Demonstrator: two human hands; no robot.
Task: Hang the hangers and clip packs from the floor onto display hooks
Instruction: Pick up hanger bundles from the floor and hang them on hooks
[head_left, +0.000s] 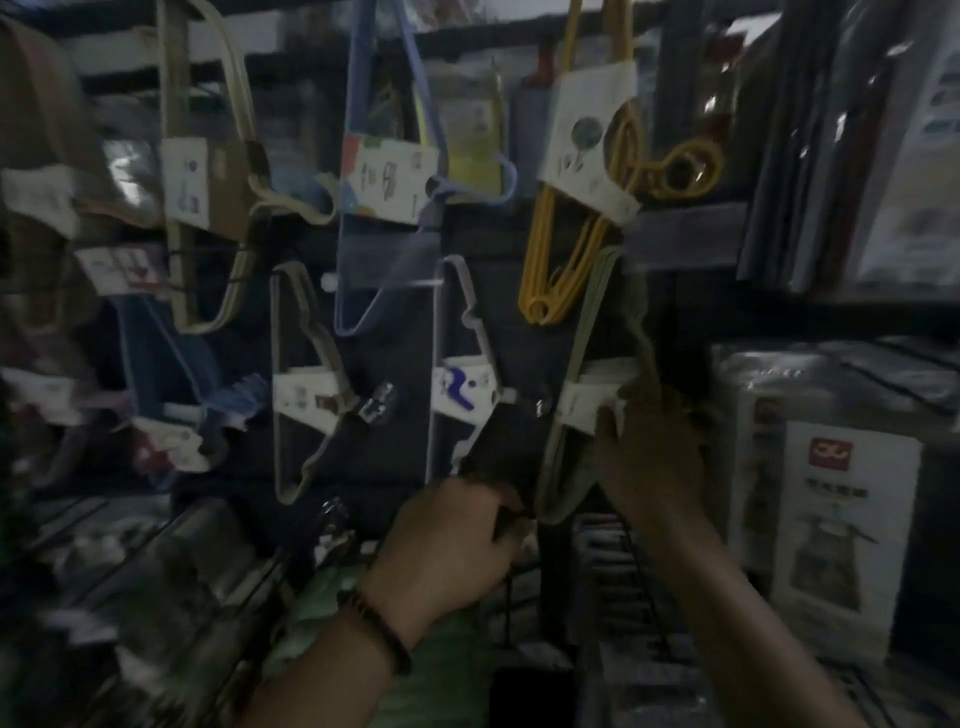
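- Six hanger packs show clearly on the display wall; further ones at the far left are too blurred to count.
- One, the grey-green hanger pack (582, 400), is in hand. Its long axis stands near upright with the top leaning right, the straight bar on its left side and the neck turned right, hidden by fingers.
- Up and just left of it hangs the yellow pack (556, 270), further left the blue pack (389, 182) and the beige pack (192, 182); all three stand long-axis upright with hooks pointing right.
- Directly left of it hang the white pack (462, 395) and the grey pack (306, 395).
- Right hand (649, 457) pinches the grey-green pack at its white label, thumb on the front.
- Left hand (447, 545), with one beaded bracelet (374, 629) on the wrist, is curled round a dark object (504, 447) just left of that pack — too dim to identify.
- Writing: the white pack's label carries a blue mark; a box (841, 499) to the right has a red logo. No label can be read.
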